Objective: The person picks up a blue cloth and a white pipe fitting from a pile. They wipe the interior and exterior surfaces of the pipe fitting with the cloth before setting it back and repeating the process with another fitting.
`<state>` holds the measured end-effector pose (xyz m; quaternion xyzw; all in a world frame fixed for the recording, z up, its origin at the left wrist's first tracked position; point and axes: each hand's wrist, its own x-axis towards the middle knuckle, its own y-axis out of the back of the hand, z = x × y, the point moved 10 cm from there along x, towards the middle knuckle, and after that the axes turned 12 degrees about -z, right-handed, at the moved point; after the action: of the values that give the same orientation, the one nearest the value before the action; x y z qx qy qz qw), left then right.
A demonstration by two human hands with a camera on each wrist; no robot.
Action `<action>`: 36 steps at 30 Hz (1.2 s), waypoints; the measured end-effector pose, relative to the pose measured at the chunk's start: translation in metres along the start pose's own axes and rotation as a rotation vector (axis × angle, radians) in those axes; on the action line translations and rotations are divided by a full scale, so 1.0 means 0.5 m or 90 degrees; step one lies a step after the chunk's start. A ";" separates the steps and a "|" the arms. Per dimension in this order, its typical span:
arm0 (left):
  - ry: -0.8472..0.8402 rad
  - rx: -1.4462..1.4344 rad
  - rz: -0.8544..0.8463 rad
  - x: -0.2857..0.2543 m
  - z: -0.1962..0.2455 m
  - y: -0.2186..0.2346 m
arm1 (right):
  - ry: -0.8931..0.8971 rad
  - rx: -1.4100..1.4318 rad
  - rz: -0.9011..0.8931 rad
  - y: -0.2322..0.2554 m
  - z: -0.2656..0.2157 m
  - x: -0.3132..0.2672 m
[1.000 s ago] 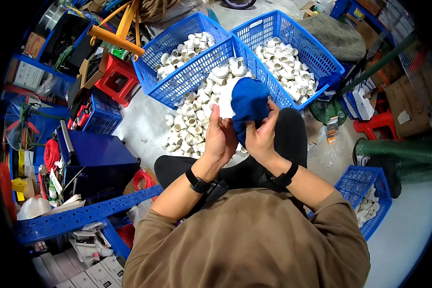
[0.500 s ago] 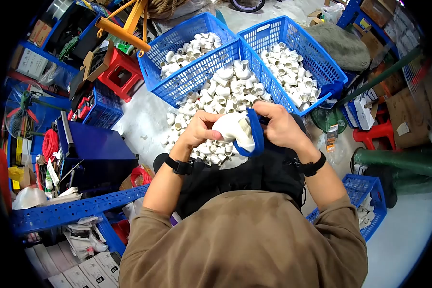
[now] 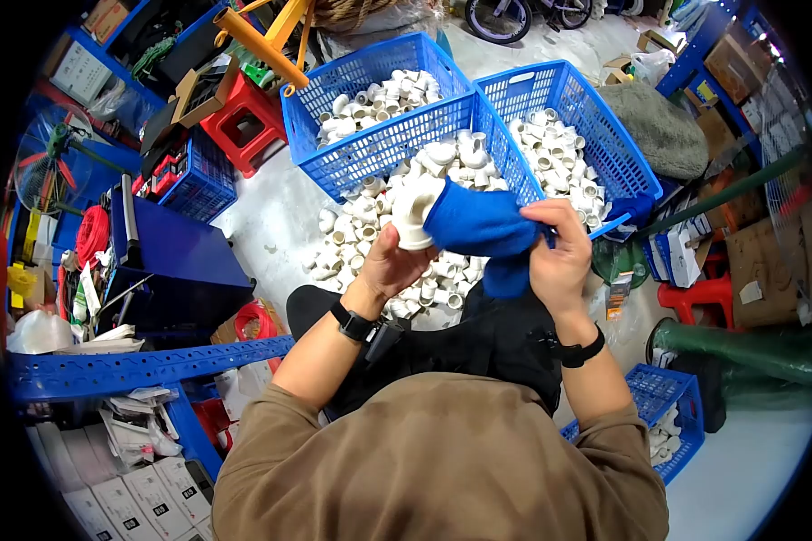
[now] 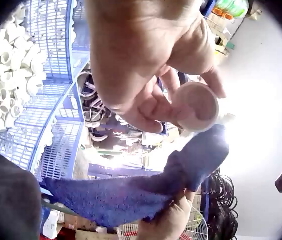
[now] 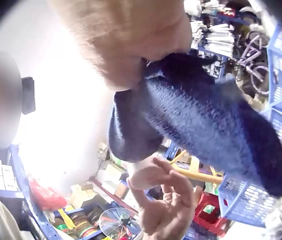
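In the head view my left hand (image 3: 388,267) grips a white plastic pipe elbow (image 3: 413,215), thumb toward me. The left wrist view shows the round open end of the elbow (image 4: 197,107) held between the fingers. My right hand (image 3: 561,260) pinches a blue cloth (image 3: 480,222), which stretches leftward and overlaps the elbow's right side. Seen from the right wrist, the cloth (image 5: 206,125) hangs in folds from the fingers, partly hiding the fitting. A heap of similar white pipe fittings (image 3: 343,236) lies on the floor just beyond my hands.
Two blue plastic crates (image 3: 383,140) (image 3: 604,135) with white fittings stand behind the heap. A smaller blue crate (image 3: 686,406) sits at my right. Red stool (image 3: 244,122), dark blue box (image 3: 176,261) and blue shelf beam (image 3: 153,368) line the left. A green roll (image 3: 740,347) lies right.
The cloth moves from wrapped over the elbow to pulled out rightward by my right hand. My left hand keeps hold of the elbow, now turned more upright. The head view has shifted slightly.
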<state>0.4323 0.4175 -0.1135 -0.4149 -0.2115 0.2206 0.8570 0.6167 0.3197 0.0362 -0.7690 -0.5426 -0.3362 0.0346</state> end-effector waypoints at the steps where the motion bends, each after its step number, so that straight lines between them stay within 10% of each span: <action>1: -0.004 0.000 0.001 0.000 0.003 -0.002 | 0.002 0.000 -0.004 0.000 -0.001 0.001; 8: 0.021 0.159 0.118 -0.029 0.003 0.086 | 0.018 -0.027 0.171 0.068 -0.005 -0.009; 15: 0.064 0.464 0.001 -0.005 0.005 -0.005 | -0.157 -0.098 -0.246 -0.136 0.102 -0.043; 21: 0.418 0.406 0.447 -0.159 -0.068 0.288 | -0.373 -0.183 -0.409 -0.156 0.255 -0.172; 24: 0.393 0.249 0.558 -0.208 -0.071 0.378 | -0.423 -0.135 -0.440 -0.158 0.265 -0.208; 26: 0.399 0.240 0.497 -0.185 -0.032 0.480 | -0.451 -0.120 -0.436 -0.154 0.251 -0.205; 29: 0.029 0.265 0.343 -0.011 0.160 0.457 | -0.467 -0.088 -0.425 -0.149 0.229 -0.189; 31: -0.013 0.182 0.488 0.018 0.283 0.348 | -0.440 -0.076 -0.402 -0.149 0.235 -0.192; 36: 0.048 0.731 0.444 0.013 0.437 0.387 | -0.407 -0.053 -0.367 -0.158 0.243 -0.204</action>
<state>0.2792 0.6642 -0.1439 0.0551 0.1159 0.5474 0.8270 0.5885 0.3200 -0.1385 -0.6522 -0.7046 -0.0989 -0.2614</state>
